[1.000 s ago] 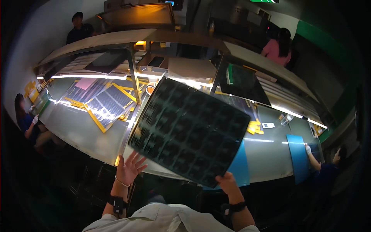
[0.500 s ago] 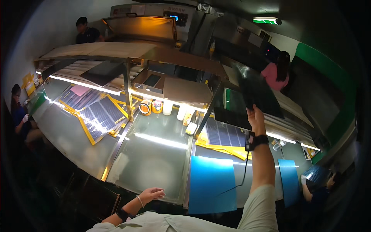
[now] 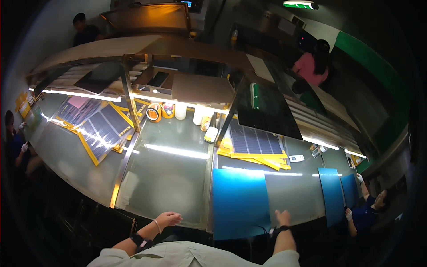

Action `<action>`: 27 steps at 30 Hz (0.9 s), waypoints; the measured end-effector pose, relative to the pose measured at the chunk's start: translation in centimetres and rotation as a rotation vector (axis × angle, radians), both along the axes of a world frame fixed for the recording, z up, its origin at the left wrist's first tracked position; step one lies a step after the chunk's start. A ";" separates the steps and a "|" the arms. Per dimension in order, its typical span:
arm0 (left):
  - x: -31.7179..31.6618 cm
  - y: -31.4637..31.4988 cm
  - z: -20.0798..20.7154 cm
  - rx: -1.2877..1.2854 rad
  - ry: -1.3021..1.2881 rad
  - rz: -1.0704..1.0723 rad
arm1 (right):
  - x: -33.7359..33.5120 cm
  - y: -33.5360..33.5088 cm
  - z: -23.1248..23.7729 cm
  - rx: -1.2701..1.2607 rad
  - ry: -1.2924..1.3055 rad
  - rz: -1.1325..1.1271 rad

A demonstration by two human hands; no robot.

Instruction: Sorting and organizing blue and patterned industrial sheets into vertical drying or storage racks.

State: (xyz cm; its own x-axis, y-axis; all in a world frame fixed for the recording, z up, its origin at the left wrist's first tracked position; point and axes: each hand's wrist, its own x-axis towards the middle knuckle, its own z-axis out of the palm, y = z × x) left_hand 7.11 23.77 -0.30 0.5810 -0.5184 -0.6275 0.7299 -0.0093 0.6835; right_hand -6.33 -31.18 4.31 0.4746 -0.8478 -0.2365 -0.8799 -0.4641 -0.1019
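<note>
Both of my hands are above the bench's near edge. My left hand [image 3: 169,219] hangs empty, its fingers loosely stretched, near the front of the bare grey bench top [image 3: 169,187]. On the other side, my right hand [image 3: 282,218] is slightly blurred, fingers apart with nothing visible in them. It is beside a blue sheet [image 3: 240,200] lying on the bench. Farther off, a dark glossy panel [image 3: 267,115] rests on the overhead shelf and juts out over the bench, reflecting a green light. Beneath it lie yellow-edged sheets with dark grid panels [image 3: 255,142].
More yellow-edged grid sheets [image 3: 104,127] lie on the left. Tape rolls [image 3: 154,112] and white bottles [image 3: 180,111] stand below the lit shelf [image 3: 200,89]. A small white device [image 3: 296,158] lies right. A co-worker [image 3: 371,211] handles blue sheets at far right; others are around.
My right hand has let go of the dark panel at the shelf and come down and back to the bench's near edge. The view has shifted slightly; my left hand's fingers are a little more curled.
</note>
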 end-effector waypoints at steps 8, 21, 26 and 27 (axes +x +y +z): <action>-2.4 -11.1 -0.2 0.330 0.043 -0.263 | -8.2 10.0 -5.6 0.200 -0.434 -0.237; 2.2 -9.1 6.4 0.019 0.193 -0.110 | -9.7 15.0 1.6 1.198 -0.782 -0.010; 2.2 1.2 9.6 -0.370 0.106 0.273 | 6.6 10.9 7.1 1.052 -0.975 0.417; 1.6 3.6 10.7 -0.350 0.010 0.315 | 10.7 8.8 8.5 1.043 -1.049 0.253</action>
State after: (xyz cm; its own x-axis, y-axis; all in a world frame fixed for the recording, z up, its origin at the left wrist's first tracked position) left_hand 8.72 27.38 10.44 0.7385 -0.4994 -0.4531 0.6670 0.4430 0.5990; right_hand 4.33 -22.35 12.80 0.9112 -0.3891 -0.1354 -0.1094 0.0884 -0.9901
